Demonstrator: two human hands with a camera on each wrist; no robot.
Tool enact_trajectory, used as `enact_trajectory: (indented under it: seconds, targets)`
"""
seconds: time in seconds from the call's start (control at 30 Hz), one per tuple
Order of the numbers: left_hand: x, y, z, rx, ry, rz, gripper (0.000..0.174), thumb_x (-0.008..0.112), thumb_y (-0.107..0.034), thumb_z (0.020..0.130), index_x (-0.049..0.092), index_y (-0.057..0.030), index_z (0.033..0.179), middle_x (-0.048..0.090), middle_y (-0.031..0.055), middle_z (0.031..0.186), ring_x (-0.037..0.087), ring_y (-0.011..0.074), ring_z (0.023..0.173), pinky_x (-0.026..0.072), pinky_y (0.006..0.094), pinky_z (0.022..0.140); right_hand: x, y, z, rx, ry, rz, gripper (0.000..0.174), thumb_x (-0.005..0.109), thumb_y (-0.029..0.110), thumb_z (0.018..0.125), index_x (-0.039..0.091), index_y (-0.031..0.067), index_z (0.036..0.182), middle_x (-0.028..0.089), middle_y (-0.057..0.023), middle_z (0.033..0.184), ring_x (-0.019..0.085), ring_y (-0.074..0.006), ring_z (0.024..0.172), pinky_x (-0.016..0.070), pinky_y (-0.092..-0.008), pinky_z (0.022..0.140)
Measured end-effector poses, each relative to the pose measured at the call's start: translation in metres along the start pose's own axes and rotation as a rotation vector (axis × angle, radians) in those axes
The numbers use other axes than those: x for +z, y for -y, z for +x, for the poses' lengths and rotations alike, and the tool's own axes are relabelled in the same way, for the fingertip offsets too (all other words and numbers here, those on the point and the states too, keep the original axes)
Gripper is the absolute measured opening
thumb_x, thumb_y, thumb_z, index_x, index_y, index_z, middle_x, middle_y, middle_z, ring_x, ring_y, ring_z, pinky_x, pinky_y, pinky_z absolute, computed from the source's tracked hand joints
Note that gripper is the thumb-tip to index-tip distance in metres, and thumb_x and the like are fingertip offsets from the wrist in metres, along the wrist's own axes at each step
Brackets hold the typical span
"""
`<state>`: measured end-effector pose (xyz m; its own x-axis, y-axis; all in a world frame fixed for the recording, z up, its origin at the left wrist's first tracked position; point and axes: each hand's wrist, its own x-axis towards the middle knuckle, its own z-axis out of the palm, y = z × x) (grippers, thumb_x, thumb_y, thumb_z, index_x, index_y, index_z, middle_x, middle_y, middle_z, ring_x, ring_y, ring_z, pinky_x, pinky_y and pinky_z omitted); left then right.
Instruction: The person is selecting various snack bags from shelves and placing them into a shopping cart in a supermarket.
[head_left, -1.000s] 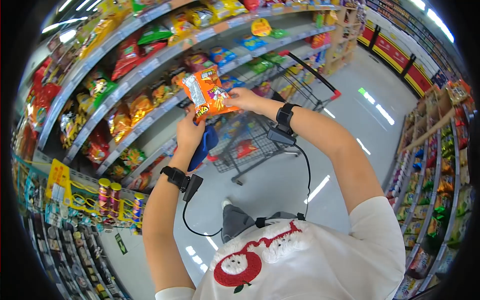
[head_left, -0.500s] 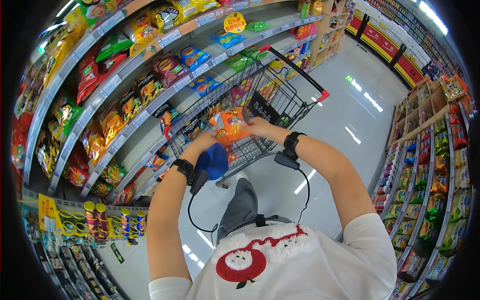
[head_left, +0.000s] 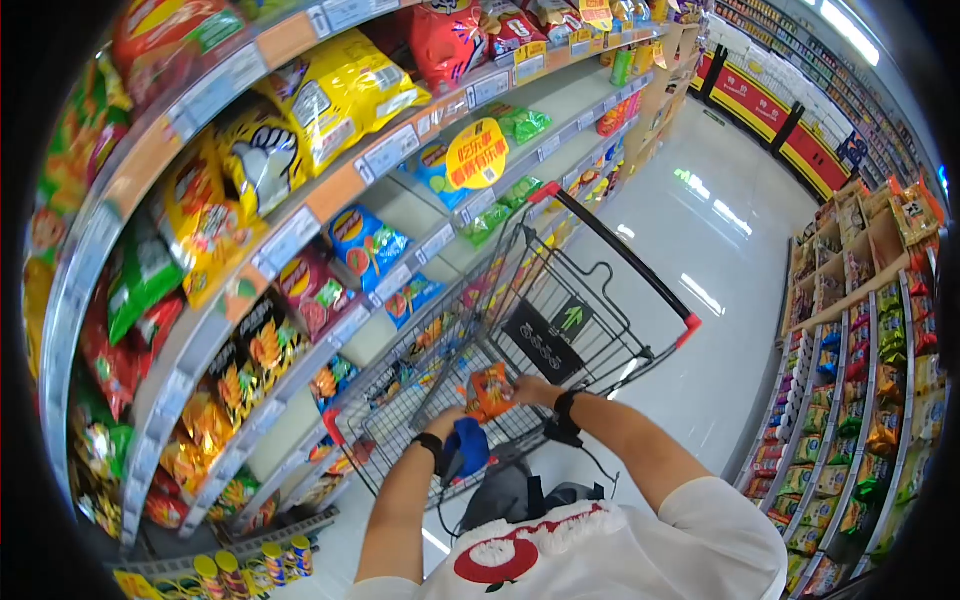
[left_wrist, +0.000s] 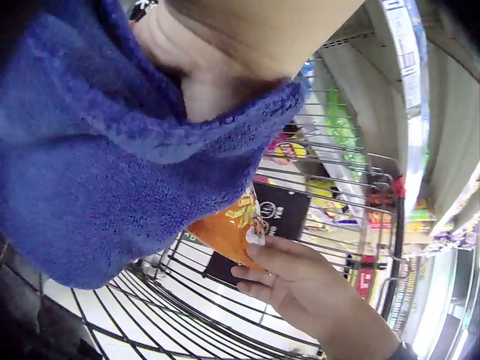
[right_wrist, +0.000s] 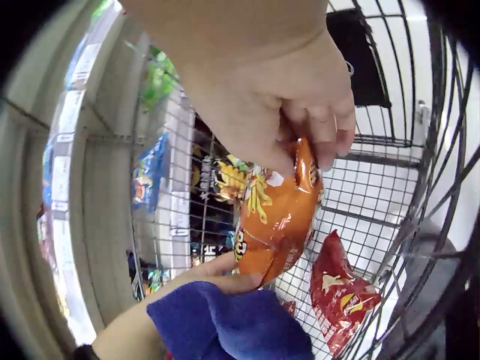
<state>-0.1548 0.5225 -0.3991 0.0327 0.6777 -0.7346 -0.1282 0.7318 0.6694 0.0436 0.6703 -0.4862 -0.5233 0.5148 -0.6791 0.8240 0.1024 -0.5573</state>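
An orange snack bag [head_left: 489, 391] hangs between both hands, low within the wire basket of the shopping cart [head_left: 625, 258]. My right hand [right_wrist: 281, 97] pinches the bag's top edge between thumb and fingers. At the opposite end my left hand [right_wrist: 217, 274] grips the bag, its fingers partly hidden by a blue cloth [right_wrist: 225, 322]. That cloth drapes around the left hand and covers much of the left wrist view. Below the bag, a red snack bag [right_wrist: 341, 296] lies on the basket floor.
Shelves of snack bags run along the left, with a yellow round sign [head_left: 477, 153] jutting from one edge. A black panel [head_left: 543, 340] is fixed at the cart's handle end. Another snack rack [head_left: 860, 400] lines the right side of the aisle.
Both hands have lowered the orange bag from in front of the shelf down into the cart's basket. The cart now appears closer, and the head view has shifted nearer the shelves.
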Motion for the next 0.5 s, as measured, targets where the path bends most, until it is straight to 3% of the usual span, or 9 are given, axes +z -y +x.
enact_trajectory:
  seconds: [0.07,0.17,0.23,0.27,0.3,0.37,0.43,0.5]
  targets:
    - [-0.017,0.045,0.061,-0.026,0.110,0.017,0.031,0.062,-0.024,0.079,0.058,-0.0089,0.106,0.062,0.0033,0.083,0.061,0.0156,0.073,0.0498,0.0317,0.068,0.011,-0.012,0.008,0.127,0.052,0.137,0.023,0.063,0.026,0.074,0.065,0.0035,0.074,0.061,-0.0078,0.063,0.059,-0.0176,0.054,0.0456,-0.0319,0.049]
    - [-0.017,0.066,0.087,-0.235,-0.004,-0.134,0.026,0.066,-0.010,0.074,0.062,-0.0066,0.099,0.062,0.0033,0.080,0.060,0.0123,0.066,0.0492,0.0284,0.058,0.022,-0.029,0.013,0.197,0.142,0.409,0.027,0.060,0.025,0.076,0.062,-0.0016,0.077,0.062,-0.0102,0.066,0.060,-0.0170,0.056,0.0488,-0.0302,0.048]
    - [-0.031,0.121,0.149,-0.235,0.073,0.057,0.029,0.067,-0.011,0.073,0.061,-0.0070,0.101,0.063,0.0037,0.080,0.060,0.0128,0.068,0.0493,0.0280,0.059,0.027,-0.030,0.009,0.264,0.113,0.541,0.027,0.061,0.026,0.075,0.062,-0.0012,0.079,0.062,-0.0095,0.068,0.060,-0.0162,0.057,0.0483,-0.0290,0.048]
    - [-0.034,0.147,0.173,-0.233,0.112,0.149,0.031,0.067,-0.012,0.072,0.061,-0.0072,0.102,0.063,0.0039,0.080,0.060,0.0131,0.068,0.0493,0.0278,0.059,0.025,-0.030,0.008,0.268,0.145,0.520,0.028,0.062,0.026,0.075,0.062,-0.0009,0.079,0.062,-0.0093,0.069,0.060,-0.0163,0.057,0.0487,-0.0292,0.048]
    - [-0.035,0.165,0.182,-0.200,0.144,0.048,0.041,0.069,-0.015,0.068,0.060,-0.0066,0.107,0.063,0.0060,0.084,0.060,0.0130,0.072,0.0493,0.0268,0.061,0.023,-0.030,0.008,0.270,0.177,0.500,0.028,0.062,0.027,0.074,0.063,-0.0005,0.080,0.062,-0.0091,0.070,0.060,-0.0164,0.058,0.0491,-0.0293,0.049]
    - [-0.037,0.205,0.207,-0.118,0.099,0.308,0.049,0.070,-0.020,0.064,0.059,-0.0060,0.109,0.064,0.0086,0.090,0.062,0.0170,0.076,0.0500,0.0288,0.063,0.030,-0.035,0.017,0.301,0.223,0.433,0.033,0.063,0.030,0.074,0.062,-0.0015,0.083,0.063,-0.0105,0.073,0.062,-0.0177,0.059,0.0513,-0.0303,0.051]
    - [-0.027,0.173,0.179,-0.197,0.076,0.300,0.061,0.070,-0.031,0.058,0.057,-0.0063,0.112,0.064,0.0137,0.102,0.064,0.0258,0.085,0.0517,0.0347,0.069,0.032,-0.036,0.014,0.284,0.238,0.414,0.035,0.063,0.031,0.073,0.061,-0.0024,0.083,0.063,-0.0114,0.074,0.063,-0.0188,0.060,0.0515,-0.0311,0.051]
    - [-0.015,0.149,0.165,-0.050,-0.010,0.707,0.056,0.068,-0.034,0.059,0.059,-0.0058,0.107,0.065,0.0165,0.097,0.064,0.0302,0.086,0.0519,0.0406,0.070,0.027,-0.038,0.012,0.252,0.303,0.353,0.035,0.060,0.031,0.074,0.059,-0.0032,0.081,0.063,-0.0126,0.073,0.063,-0.0214,0.060,0.0497,-0.0327,0.047]
